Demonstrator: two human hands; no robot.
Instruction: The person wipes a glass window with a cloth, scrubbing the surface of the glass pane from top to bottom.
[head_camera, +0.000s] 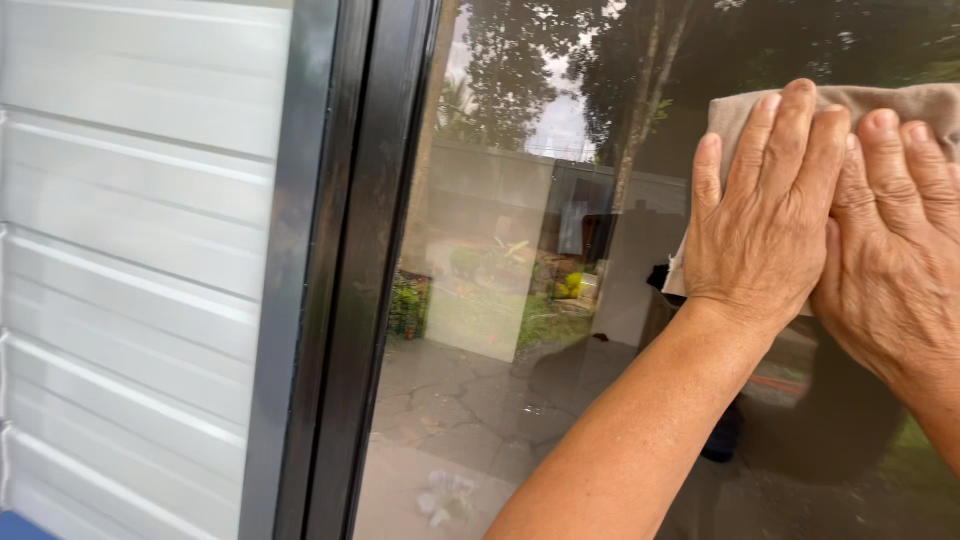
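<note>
Hands (770, 215) over half-hidden cloth (900, 100)

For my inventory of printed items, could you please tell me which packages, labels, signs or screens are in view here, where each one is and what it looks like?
None are in view.
The left hand and right hand press a beige cloth flat on a dark window pane that mirrors trees and a paved yard.
A black frame stands left of the pane, and white ribbed slats beyond it.

House exterior: siding (130, 250), window glass (520, 380)
</note>
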